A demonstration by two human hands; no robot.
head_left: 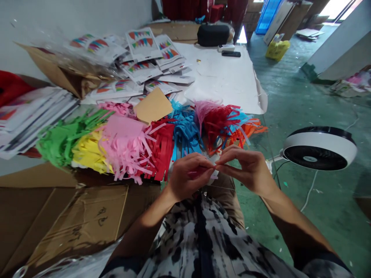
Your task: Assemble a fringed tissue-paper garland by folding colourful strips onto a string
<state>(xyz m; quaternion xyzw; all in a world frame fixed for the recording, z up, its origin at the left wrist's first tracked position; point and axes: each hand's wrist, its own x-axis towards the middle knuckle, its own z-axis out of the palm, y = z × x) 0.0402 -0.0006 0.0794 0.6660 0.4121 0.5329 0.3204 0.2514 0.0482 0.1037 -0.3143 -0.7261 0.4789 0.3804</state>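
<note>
My left hand (pixel 191 172) and my right hand (pixel 246 166) meet in front of my lap, fingertips pinched together. Whatever is between them is too small to make out. A bit of pinkish paper shows just below the left fingers. Just beyond the hands lie fringed paper tassels: blue (pixel 187 129), dark red (pixel 216 123) and orange (pixel 242 131). Farther left are a red bundle (pixel 160 148), a pink bundle (pixel 124 143), a yellow one (pixel 89 150) and a green one (pixel 65 137). A tan card (pixel 154 106) rests on top of the bundles.
Printed packets (pixel 143 44) are heaped on the white-covered table (pixel 214 77), with a black case (pixel 213 34) and a phone (pixel 231 54) behind. Cardboard (pixel 87 216) lies at lower left. A white fan (pixel 320 148) stands right, and a yellow bag (pixel 277 49) sits on the floor.
</note>
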